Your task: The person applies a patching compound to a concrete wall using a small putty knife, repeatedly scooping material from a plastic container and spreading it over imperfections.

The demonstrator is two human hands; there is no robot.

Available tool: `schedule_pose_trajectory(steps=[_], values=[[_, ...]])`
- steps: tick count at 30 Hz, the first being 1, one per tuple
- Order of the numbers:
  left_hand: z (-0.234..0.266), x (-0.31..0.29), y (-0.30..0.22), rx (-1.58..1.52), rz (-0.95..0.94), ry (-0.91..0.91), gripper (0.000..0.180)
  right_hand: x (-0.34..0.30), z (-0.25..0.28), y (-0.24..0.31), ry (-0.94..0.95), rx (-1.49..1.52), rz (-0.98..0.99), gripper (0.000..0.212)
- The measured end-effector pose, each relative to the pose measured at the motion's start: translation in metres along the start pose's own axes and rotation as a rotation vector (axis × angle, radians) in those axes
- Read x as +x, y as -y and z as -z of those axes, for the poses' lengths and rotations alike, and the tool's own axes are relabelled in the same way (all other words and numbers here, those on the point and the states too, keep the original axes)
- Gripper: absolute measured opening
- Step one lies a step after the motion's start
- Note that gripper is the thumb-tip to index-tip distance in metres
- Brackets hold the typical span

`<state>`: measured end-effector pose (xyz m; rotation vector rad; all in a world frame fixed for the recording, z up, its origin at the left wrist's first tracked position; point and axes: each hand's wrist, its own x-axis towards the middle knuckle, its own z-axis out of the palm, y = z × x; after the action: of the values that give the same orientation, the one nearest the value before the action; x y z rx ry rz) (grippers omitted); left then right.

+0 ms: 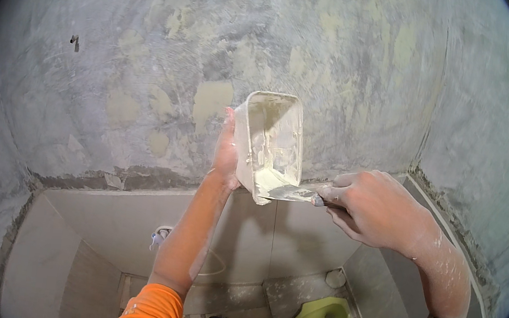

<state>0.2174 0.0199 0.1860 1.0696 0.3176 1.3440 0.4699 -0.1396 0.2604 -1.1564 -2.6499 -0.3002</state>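
My left hand (228, 152) grips a rectangular plastic tub (246, 142) from its left side, with the tub's mouth tilted toward me. Pale cream paste (270, 179) smears its inner walls and gathers at its lower end. In my right hand (373, 205) is a putty knife (291, 193), its handle wrapped by my fingers. The flat metal blade lies at the tub's lower lip, against the paste. Both forearms carry white splashes. My left palm and most of its fingers are hidden behind the tub.
A grey plastered wall (170, 66) with pale patches stands in front, meeting a right wall (485, 117) at a corner. Below runs a tiled wall (125, 226) with a rough upper edge. A yellow-green squat toilet (316, 316) and a round pale object (335, 278) are on the floor.
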Motion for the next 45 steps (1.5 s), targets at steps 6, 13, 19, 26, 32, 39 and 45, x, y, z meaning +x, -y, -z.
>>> schedule_pose_trajectory(steps=[6, 13, 19, 26, 32, 39, 45], values=[[0.012, 0.008, 0.006, -0.139, 0.096, -0.004, 0.081, -0.003, 0.003, -0.044, -0.092, 0.376, 0.034, 0.021], [0.025, 0.002, 0.016, -0.249, 0.077, -0.073, 0.076, 0.013, -0.036, -0.089, -0.021, 1.393, -0.364, 0.032], [0.011, -0.012, 0.003, -0.214, 0.064, -0.176, 0.082, 0.067, -0.087, -0.088, -0.371, 2.242, -0.044, 0.038], [0.033, -0.024, -0.038, -0.199, -0.088, -0.187, 0.083, 0.168, -0.075, -0.104, -1.234, 0.728, 0.003, 0.047], [0.063, -0.047, -0.085, -0.174, -0.218, -0.278, 0.074, 0.243, -0.057, -0.089, -1.144, -0.132, -0.337, 0.062], [0.082, -0.054, -0.101, -0.201, -0.263, -0.175, 0.073, 0.262, -0.102, -0.095, -0.743, -0.126, -0.636, 0.069], [0.099, -0.063, -0.116, -0.138, -0.22, -0.2, 0.074, 0.203, -0.193, -0.054, -0.691, 0.087, -0.624, 0.059]])
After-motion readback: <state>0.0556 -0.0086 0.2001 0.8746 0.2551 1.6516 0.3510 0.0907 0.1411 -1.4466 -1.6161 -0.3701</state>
